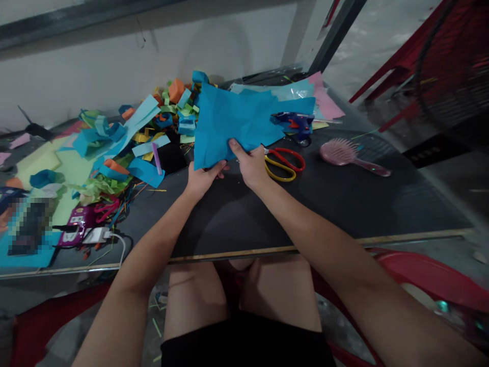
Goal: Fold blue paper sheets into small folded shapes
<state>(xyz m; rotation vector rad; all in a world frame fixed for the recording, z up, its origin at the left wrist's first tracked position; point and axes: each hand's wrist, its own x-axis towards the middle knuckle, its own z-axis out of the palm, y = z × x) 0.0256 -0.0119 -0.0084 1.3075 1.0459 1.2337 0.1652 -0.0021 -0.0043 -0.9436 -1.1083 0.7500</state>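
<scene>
A creased sheet of blue paper is held up over the middle of the dark table. My left hand grips its lower left edge, thumb in front. Along the lower edge, my right hand pinches the same sheet with the thumb on top. Just right of that hand lie scissors with one red and one yellow handle. A blue glue gun rests beyond them, beside the sheet's right part. The fingers behind the paper are partly hidden.
Paper strips and folded pieces heap at the back left. A pink hairbrush lies at right. A purple power strip with a white plug and cable sits front left. A fan stands beyond the table's right side.
</scene>
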